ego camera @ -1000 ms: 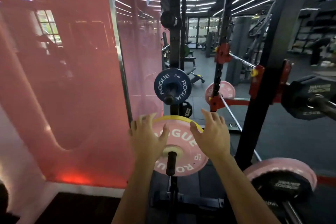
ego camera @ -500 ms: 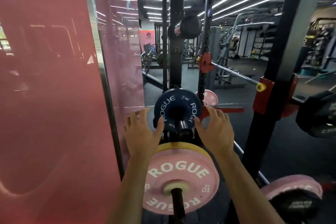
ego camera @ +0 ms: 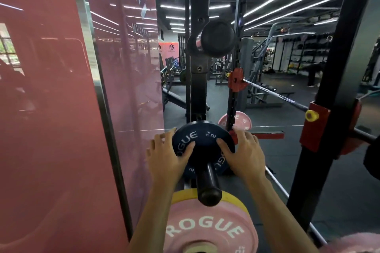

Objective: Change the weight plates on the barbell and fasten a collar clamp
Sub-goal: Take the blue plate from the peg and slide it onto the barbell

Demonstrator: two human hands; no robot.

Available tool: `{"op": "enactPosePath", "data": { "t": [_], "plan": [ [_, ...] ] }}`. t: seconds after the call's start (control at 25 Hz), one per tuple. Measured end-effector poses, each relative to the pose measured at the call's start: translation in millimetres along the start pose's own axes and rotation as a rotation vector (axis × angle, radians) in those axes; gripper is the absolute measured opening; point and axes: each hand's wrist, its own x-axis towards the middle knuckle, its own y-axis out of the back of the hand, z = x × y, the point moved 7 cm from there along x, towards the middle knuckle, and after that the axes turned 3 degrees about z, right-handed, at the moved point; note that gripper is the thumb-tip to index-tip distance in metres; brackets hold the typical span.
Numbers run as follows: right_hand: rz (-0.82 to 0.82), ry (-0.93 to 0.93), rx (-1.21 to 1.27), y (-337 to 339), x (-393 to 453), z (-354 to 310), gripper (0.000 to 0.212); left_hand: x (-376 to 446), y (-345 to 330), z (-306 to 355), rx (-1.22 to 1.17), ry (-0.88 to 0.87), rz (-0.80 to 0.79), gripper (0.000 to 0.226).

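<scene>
The storage rack upright (ego camera: 198,88) carries everything here, with pegs jutting out toward the viewer. Lowest and largest, at the bottom edge of the view, sits the pink plate (ego camera: 207,230), lettered ROGUE in white, with a yellow plate (ego camera: 232,199) stacked just behind it on the same lower peg. It looks thick and rubbery, so I judge it the heavier load, one to carry with both palms under the rim.

Above it, the blue plate (ego camera: 202,146) hangs on the middle peg (ego camera: 206,181), pushed back near the upright, with the peg's rounded black end sticking out well in front of it. It is a small dark-blue disc with white ROGUE lettering and a "2" mark, smooth-faced and rigid. By its size and marking it should be light and stiff, with nothing fragile about it, though a smooth face may slip in a loose pinch. The rim at opposite sides is the sound place to hold, so it slides straight along the peg without cocking and binding.

The left hand (ego camera: 166,160) is on the plate's left edge, fingers spread and curled around the rim, thumb laid on the face. The right hand (ego camera: 242,154) mirrors it on the right edge, thumb on the face, fingers wrapped behind. Both are moderately closed on the plate; how tightly I cannot tell.
</scene>
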Motion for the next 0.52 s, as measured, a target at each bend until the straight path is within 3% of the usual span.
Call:
{"op": "enactPosePath", "data": {
  "t": [0.16, 0.52],
  "plan": [
    [0.01, 0.071, 0.026, -14, 3, 1, 0.052, 2, -13, -8, -0.014, 0.039, -0.003, 0.071],
    [-0.009, 0.042, 0.027, -4, -9, -3, 0.051, -12, 0, -10, -0.085, 0.031, -0.013, 0.071]
  ]
}}
